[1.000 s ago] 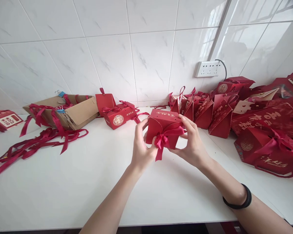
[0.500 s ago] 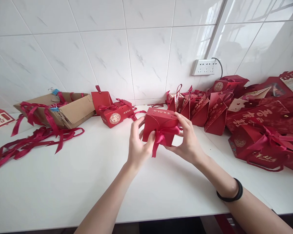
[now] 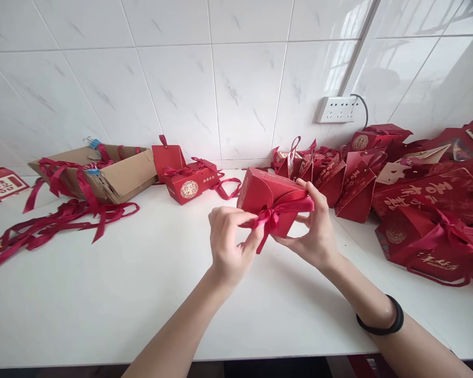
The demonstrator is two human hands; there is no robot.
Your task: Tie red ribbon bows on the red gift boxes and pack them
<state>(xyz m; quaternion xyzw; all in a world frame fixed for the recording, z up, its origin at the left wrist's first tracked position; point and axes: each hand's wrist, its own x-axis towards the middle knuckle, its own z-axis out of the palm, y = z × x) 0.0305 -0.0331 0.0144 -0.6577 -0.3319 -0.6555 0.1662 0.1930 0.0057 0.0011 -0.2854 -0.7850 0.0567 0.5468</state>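
A small red gift box [image 3: 260, 186] with curved overlapping flaps is held tilted above the white table. A dark pink ribbon [image 3: 274, 216] is tied in a bow on its near side, with one tail hanging down. My left hand [image 3: 234, 236] pinches a loop of that bow between thumb and fingers at the box's left. My right hand [image 3: 313, 228] grips the box from the right, thumb underneath and fingers along the far edge, and wears a black band round the wrist.
A cardboard box [image 3: 122, 176] with ribbons over its rim stands left, loose ribbons [image 3: 63, 226] before it. Another red gift box [image 3: 191, 184] sits behind my hands. Several red bags [image 3: 355, 189] and boxes [image 3: 429, 247] crowd the right. A power strip [image 3: 338, 109] is on the tiled wall.
My left hand has gone from the box's side to the ribbon bow and pinches it. The box has turned and tilted in my right hand. The view has shifted slightly.
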